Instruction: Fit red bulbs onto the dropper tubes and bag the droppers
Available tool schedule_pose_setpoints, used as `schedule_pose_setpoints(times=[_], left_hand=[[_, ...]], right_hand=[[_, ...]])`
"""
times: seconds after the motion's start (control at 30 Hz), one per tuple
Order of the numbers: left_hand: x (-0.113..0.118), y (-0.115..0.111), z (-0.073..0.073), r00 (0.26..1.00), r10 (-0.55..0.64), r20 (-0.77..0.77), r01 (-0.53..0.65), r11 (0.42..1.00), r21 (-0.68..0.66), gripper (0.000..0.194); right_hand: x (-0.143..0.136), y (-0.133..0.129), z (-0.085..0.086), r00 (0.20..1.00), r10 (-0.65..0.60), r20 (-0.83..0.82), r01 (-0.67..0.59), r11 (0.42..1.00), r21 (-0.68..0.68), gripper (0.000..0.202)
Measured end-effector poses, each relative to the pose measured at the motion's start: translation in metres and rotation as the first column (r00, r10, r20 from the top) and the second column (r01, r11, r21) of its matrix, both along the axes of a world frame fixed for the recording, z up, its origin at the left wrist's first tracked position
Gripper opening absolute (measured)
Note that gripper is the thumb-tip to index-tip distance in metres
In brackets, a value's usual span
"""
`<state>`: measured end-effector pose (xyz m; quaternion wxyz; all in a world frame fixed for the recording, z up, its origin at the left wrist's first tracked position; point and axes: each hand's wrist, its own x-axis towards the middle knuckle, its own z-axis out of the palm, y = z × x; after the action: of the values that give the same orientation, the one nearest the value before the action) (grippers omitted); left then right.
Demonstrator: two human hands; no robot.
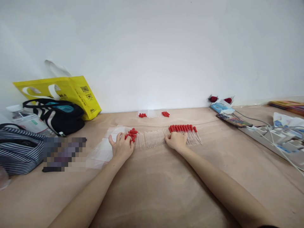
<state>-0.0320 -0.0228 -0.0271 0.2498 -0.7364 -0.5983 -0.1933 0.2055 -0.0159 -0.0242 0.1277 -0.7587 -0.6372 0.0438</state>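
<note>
My left hand (123, 146) is over a small pile of red rubber bulbs (133, 132), its fingers spread and touching the near side of the pile. To its right lies a row of thin clear glass tubes (153, 138), side by side on the table. My right hand (177, 140) rests at the right end of that row, fingers curled down and closed; what they grip is hidden. Just beyond and right of it, droppers (196, 134) with red bulbs on their ends lie in a slanted row, partly covered by the hand.
Clear plastic bags (102, 148) lie left of my left hand. Bags with red bulbs (165, 114) lie by the wall. A yellow bag (89, 101), black bag (71, 118) and striped pouch (21, 153) stand left. A power strip (266, 139) with cables is right.
</note>
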Motion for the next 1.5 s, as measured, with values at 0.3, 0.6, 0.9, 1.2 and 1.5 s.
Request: schedule_pose_setpoints(times=[0.3,0.6,0.9,1.2,1.5], left_hand=[[0.009,-0.015,0.005,0.941,-0.277,0.194,0.26,0.959,0.11,0.015],[0.051,-0.056,-0.004,0.69,-0.607,0.394,0.711,0.67,-0.214,0.014],[0.05,-0.048,-0.014,0.699,-0.658,0.28,0.714,0.665,-0.219,0.025],[0.054,-0.05,-0.013,0.707,-0.666,0.237,0.699,0.708,-0.097,0.022],[0.058,-0.057,-0.003,0.736,-0.616,0.281,0.651,0.758,-0.043,0.017]], right_hand=[[0.023,-0.027,-0.012,0.916,0.384,-0.113,-0.34,0.895,0.289,0.02],[0.062,-0.06,-0.029,0.739,0.669,-0.08,-0.582,0.693,0.425,0.019],[0.049,-0.063,-0.03,0.691,0.721,-0.056,-0.637,0.644,0.423,0.026],[0.041,-0.071,-0.024,0.733,0.676,-0.07,-0.568,0.665,0.485,0.018],[0.031,-0.083,-0.018,0.758,0.651,-0.047,-0.555,0.68,0.479,0.017]])
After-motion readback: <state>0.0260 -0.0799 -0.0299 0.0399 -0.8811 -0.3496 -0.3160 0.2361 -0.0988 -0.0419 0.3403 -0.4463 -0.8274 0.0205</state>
